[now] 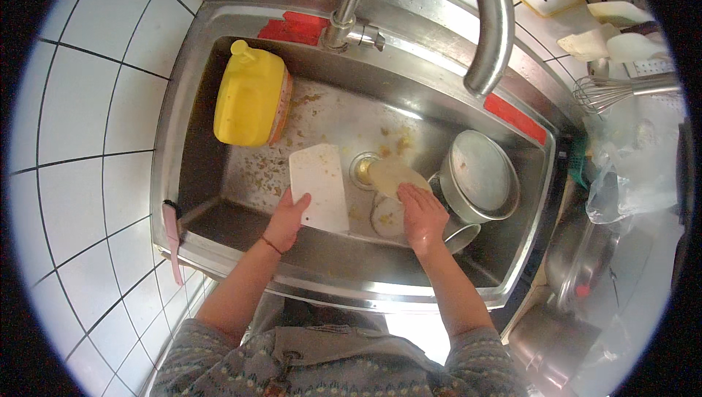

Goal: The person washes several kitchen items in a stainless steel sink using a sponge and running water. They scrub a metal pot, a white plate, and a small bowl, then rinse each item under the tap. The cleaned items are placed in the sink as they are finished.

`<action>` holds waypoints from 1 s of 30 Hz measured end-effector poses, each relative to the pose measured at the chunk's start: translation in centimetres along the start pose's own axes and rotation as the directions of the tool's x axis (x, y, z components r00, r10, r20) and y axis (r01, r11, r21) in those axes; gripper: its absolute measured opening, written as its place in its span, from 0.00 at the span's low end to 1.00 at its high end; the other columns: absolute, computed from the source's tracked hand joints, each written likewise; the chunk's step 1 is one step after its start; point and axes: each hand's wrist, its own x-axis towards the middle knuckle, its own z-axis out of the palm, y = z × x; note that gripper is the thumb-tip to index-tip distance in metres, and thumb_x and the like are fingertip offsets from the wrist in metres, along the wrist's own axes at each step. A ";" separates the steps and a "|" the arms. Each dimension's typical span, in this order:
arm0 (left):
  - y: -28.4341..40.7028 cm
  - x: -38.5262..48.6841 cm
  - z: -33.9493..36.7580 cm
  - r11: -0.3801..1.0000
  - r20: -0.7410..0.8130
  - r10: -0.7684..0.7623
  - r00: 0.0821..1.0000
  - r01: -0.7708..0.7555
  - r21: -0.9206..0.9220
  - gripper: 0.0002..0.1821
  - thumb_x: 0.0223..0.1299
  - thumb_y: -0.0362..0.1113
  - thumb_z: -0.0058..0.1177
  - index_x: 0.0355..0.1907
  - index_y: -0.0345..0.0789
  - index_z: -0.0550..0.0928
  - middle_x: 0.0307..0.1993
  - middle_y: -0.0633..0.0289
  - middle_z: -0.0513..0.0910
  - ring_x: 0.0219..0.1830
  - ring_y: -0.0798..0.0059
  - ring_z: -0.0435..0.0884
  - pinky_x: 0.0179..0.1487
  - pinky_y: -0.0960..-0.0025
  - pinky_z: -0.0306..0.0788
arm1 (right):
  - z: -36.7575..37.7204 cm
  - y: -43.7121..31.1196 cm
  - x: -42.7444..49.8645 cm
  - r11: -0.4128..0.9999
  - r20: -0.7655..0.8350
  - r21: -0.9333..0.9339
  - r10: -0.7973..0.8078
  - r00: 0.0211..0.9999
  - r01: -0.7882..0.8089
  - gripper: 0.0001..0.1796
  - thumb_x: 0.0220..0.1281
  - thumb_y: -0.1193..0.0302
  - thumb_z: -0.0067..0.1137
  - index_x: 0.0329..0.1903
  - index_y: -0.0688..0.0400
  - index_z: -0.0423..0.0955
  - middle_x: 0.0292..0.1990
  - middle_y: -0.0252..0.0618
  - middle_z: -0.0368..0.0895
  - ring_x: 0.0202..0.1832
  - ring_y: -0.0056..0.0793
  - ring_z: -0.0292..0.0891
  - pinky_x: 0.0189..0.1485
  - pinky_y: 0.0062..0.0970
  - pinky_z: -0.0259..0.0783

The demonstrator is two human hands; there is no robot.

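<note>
My left hand [287,220] holds a white plastic scraper board [319,188] by its lower left edge, low in the stainless steel sink [340,106]. Small specks dot the board. To the right, my right hand [423,216] grips a thin, flat, yellowish piece [396,177], perhaps a cloth or a sponge; its material is hard to tell. Its far end reaches over the edge of the drain [362,170]. Below it lies a round, clear-looking lid or dish [387,216] on the sink floor. Brown and yellow food bits are scattered about the sink floor.
A yellow plastic jug [249,98] stands at the sink's back left. Round metal pans [480,175] are stacked at the right. A faucet [488,29] arches over the back rim. A pink-handled brush [172,243] rests at the left rim. Spatulas and a whisk [600,92] are at the upper right.
</note>
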 end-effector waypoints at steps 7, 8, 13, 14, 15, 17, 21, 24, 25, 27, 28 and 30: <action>-0.7 1.2 8.2 0.999 0.290 -0.041 0.956 0.046 -0.009 0.29 0.70 0.31 0.51 0.72 0.36 0.63 0.60 0.60 0.78 0.59 0.71 0.76 0.62 0.65 0.71 | -5.2 10.7 -1.9 0.920 -0.312 -0.202 0.264 0.913 -0.335 0.14 0.59 0.83 0.57 0.47 0.61 0.82 0.45 0.49 0.87 0.44 0.48 0.86 0.49 0.40 0.81; -1.0 1.7 10.0 0.996 0.340 -0.053 0.939 0.076 -0.054 0.29 0.70 0.32 0.51 0.72 0.37 0.63 0.59 0.60 0.78 0.59 0.70 0.76 0.62 0.65 0.71 | -5.8 12.7 -3.0 0.870 -0.294 -0.246 0.353 0.888 -0.427 0.15 0.59 0.82 0.56 0.47 0.59 0.82 0.45 0.46 0.87 0.45 0.49 0.85 0.50 0.40 0.81; -4.6 4.6 25.4 0.992 0.576 -0.068 0.815 0.118 -0.050 0.35 0.67 0.33 0.52 0.73 0.31 0.57 0.62 0.51 0.72 0.63 0.64 0.71 0.69 0.56 0.66 | -8.3 18.5 -8.4 0.743 0.233 -0.403 0.648 0.725 -0.534 0.22 0.57 0.81 0.54 0.55 0.56 0.80 0.49 0.52 0.85 0.51 0.52 0.82 0.53 0.46 0.77; -5.8 5.1 28.9 0.969 0.563 0.146 0.813 -0.231 0.082 0.35 0.68 0.35 0.53 0.73 0.28 0.56 0.63 0.45 0.71 0.65 0.58 0.71 0.70 0.56 0.65 | -9.2 18.3 -9.3 0.709 0.201 -0.304 0.701 0.684 -0.636 0.23 0.57 0.82 0.53 0.55 0.56 0.80 0.50 0.51 0.85 0.51 0.50 0.82 0.54 0.44 0.77; -6.9 6.0 31.9 0.584 0.748 0.068 0.660 -0.634 0.507 0.33 0.68 0.36 0.54 0.70 0.28 0.60 0.64 0.40 0.70 0.67 0.51 0.70 0.69 0.53 0.66 | -10.1 17.7 -10.0 0.653 0.205 -0.227 0.757 0.620 -0.723 0.23 0.56 0.82 0.52 0.56 0.57 0.80 0.51 0.51 0.85 0.51 0.48 0.83 0.55 0.41 0.77; -9.4 6.9 36.3 0.260 0.842 -0.076 0.534 -0.805 0.534 0.29 0.67 0.36 0.54 0.67 0.26 0.66 0.64 0.35 0.70 0.68 0.43 0.69 0.68 0.50 0.67 | -11.8 15.4 -11.1 0.597 -0.127 -0.101 0.786 0.606 -0.796 0.23 0.58 0.81 0.53 0.57 0.60 0.80 0.51 0.49 0.86 0.50 0.45 0.83 0.56 0.36 0.76; -13.4 6.9 38.0 0.785 0.692 0.044 0.720 -0.454 0.422 0.21 0.65 0.27 0.46 0.61 0.28 0.73 0.51 0.41 0.81 0.57 0.47 0.80 0.60 0.57 0.74 | -11.6 11.3 -10.4 0.721 -0.347 -0.109 0.618 0.706 -0.685 0.20 0.62 0.79 0.55 0.58 0.64 0.78 0.56 0.50 0.83 0.56 0.45 0.79 0.61 0.38 0.72; -12.9 6.6 35.1 0.764 0.768 0.057 0.638 -0.523 0.378 0.18 0.64 0.27 0.48 0.57 0.28 0.76 0.48 0.44 0.83 0.53 0.56 0.82 0.56 0.59 0.75 | -8.5 13.4 -7.1 0.822 -0.135 -0.322 0.450 0.883 -0.469 0.23 0.63 0.70 0.63 0.60 0.61 0.77 0.63 0.54 0.77 0.66 0.55 0.70 0.70 0.47 0.65; -12.0 6.6 32.9 0.660 0.776 0.097 0.623 -0.624 0.418 0.17 0.64 0.27 0.49 0.55 0.28 0.77 0.47 0.45 0.84 0.51 0.59 0.83 0.54 0.60 0.76 | -7.5 15.3 -5.7 0.853 -0.102 -0.258 0.443 0.890 -0.454 0.25 0.63 0.65 0.64 0.62 0.59 0.76 0.65 0.54 0.74 0.67 0.56 0.70 0.70 0.48 0.64; -9.7 5.5 27.5 0.671 0.778 0.104 0.619 -0.621 0.404 0.16 0.66 0.31 0.51 0.55 0.28 0.79 0.45 0.47 0.85 0.49 0.61 0.84 0.53 0.62 0.77 | -5.5 19.7 -3.0 0.838 -0.026 -0.359 0.431 0.902 -0.411 0.33 0.62 0.56 0.65 0.66 0.59 0.71 0.68 0.56 0.70 0.69 0.58 0.67 0.71 0.49 0.63; -8.4 4.7 23.9 0.748 0.773 0.108 0.625 -0.563 0.351 0.17 0.69 0.35 0.52 0.57 0.30 0.79 0.45 0.51 0.86 0.48 0.63 0.85 0.54 0.63 0.78 | -4.7 22.0 -2.0 0.750 0.092 -0.361 0.620 0.779 -0.554 0.45 0.58 0.46 0.68 0.70 0.60 0.67 0.70 0.58 0.68 0.72 0.56 0.63 0.73 0.48 0.61; -5.1 4.0 16.7 0.540 0.774 0.044 0.632 -0.667 0.514 0.19 0.73 0.36 0.50 0.63 0.34 0.76 0.52 0.55 0.84 0.51 0.64 0.83 0.56 0.61 0.78 | -3.2 25.6 -0.8 0.664 0.311 -0.348 0.748 0.587 -0.662 0.55 0.52 0.37 0.67 0.73 0.62 0.63 0.71 0.60 0.66 0.74 0.56 0.61 0.74 0.47 0.60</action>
